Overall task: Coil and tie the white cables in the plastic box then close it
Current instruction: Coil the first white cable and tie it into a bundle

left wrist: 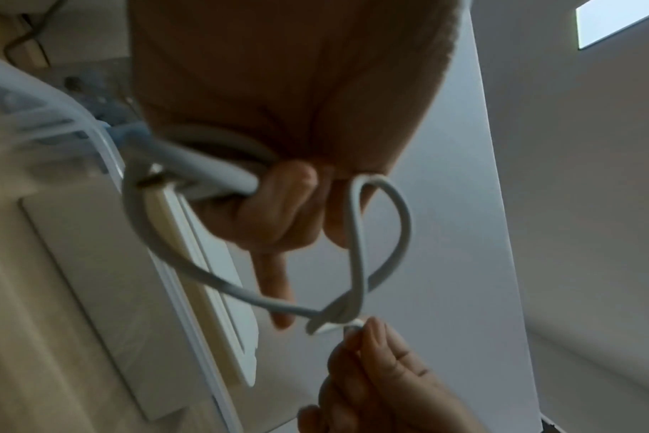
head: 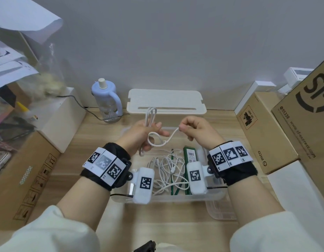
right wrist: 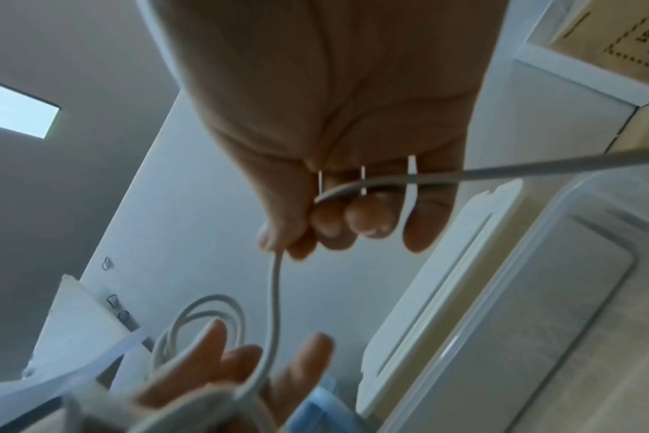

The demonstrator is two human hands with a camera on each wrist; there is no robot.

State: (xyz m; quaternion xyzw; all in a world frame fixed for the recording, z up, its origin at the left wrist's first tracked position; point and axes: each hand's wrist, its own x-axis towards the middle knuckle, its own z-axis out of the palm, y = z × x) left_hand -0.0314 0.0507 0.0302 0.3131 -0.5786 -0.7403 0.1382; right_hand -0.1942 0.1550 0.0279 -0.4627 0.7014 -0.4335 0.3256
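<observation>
My left hand (head: 154, 132) holds a coiled white cable (head: 150, 116) upright above the clear plastic box (head: 214, 198). A loose loop (head: 154, 140) of the same cable wraps round the coil. My right hand (head: 183, 129) pinches the cable's free end and holds it out to the right. In the left wrist view the loop (left wrist: 393, 234) crosses itself in a loose knot (left wrist: 338, 316) just above the right hand's fingertips (left wrist: 371, 334). In the right wrist view the cable (right wrist: 275, 293) runs from the pinch down to the left hand (right wrist: 223, 366). More tangled white cables (head: 166, 170) lie in the box.
Green packets (head: 189, 155) lie in the box beside the cables. A clear lid (head: 220, 210) lies at its front right. Behind stand a white slotted box (head: 166, 100) and a pale blue bottle (head: 106, 100). Cardboard cartons (head: 266, 131) flank both sides of the wooden table.
</observation>
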